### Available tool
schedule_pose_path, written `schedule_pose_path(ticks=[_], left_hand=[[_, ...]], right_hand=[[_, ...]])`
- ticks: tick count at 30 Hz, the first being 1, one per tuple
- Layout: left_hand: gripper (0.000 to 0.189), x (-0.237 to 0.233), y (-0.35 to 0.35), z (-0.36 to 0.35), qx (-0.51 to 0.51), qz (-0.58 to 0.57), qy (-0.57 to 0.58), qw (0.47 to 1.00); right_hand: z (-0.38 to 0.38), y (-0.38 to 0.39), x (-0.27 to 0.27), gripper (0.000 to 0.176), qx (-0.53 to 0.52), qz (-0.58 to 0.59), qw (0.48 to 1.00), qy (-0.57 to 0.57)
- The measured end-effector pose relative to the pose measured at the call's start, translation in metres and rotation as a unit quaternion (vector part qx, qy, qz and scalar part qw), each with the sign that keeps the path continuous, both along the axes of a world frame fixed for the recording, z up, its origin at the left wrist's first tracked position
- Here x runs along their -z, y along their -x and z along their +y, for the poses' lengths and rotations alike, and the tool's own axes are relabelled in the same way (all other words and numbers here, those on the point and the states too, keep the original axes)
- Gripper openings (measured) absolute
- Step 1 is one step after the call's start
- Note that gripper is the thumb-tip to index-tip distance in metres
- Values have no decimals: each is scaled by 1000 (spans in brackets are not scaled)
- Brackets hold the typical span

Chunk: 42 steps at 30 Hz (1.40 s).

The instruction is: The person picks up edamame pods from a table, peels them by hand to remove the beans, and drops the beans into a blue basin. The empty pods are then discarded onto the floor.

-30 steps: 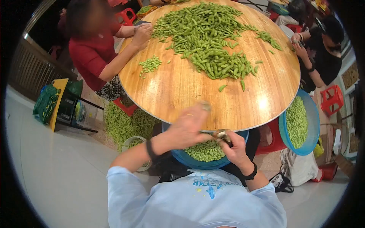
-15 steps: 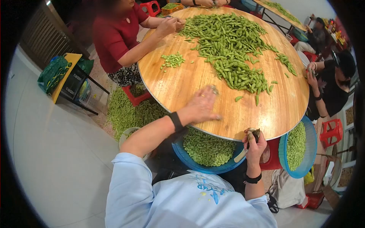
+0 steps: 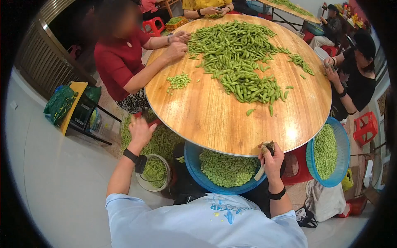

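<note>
My left hand [image 3: 141, 131] is off the table's left edge, fingers apart and nothing in them. Below it stands a white bucket [image 3: 168, 173] of green pods, and loose pods [image 3: 164, 140] cover the floor beyond. At the table's near edge my right hand [image 3: 273, 160] is closed around a pale, flat-ended tool [image 3: 259, 173] that sticks out below the fist. Something dark [image 3: 270, 147] shows at its thumb; I cannot tell what it is. Shelled green beans fill the blue basket [image 3: 192, 165] under the table edge.
A heap of green soybean pods [image 3: 237, 56] lies on the round wooden table [image 3: 194, 111], with a small pile of beans [image 3: 178, 81] at left. Another blue basket [image 3: 344, 153] of beans stands at right. People sit around the table; a red stool [image 3: 365, 126] is at right.
My left hand has swung from the tabletop leftward past its edge, over the floor pods. The right hand stays at the near edge with the tool. The view has shifted slightly.
</note>
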<state>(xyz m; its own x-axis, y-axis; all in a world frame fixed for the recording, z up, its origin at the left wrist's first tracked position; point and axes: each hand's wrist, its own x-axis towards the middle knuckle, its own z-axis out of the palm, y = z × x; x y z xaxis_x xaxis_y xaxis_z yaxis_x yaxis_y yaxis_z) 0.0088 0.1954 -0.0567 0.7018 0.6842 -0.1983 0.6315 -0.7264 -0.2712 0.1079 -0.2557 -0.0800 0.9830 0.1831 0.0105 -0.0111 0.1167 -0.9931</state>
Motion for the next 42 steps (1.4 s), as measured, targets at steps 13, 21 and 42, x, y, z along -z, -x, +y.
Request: schedule_pose_path(ticks=[13,21,42], left_hand=[[30,-9,-180,-137,444,-215,98,864],[17,-23,-288,-132,89,-330,319,884],[21,-16,-163,-199,460,-367,305,749]], right_hand=[[-1,2,1,7,10,13,1000,-9],[-3,0,1,11,-3,5,1000,-4],[-8,0,9,24,-45,6,996,-74]])
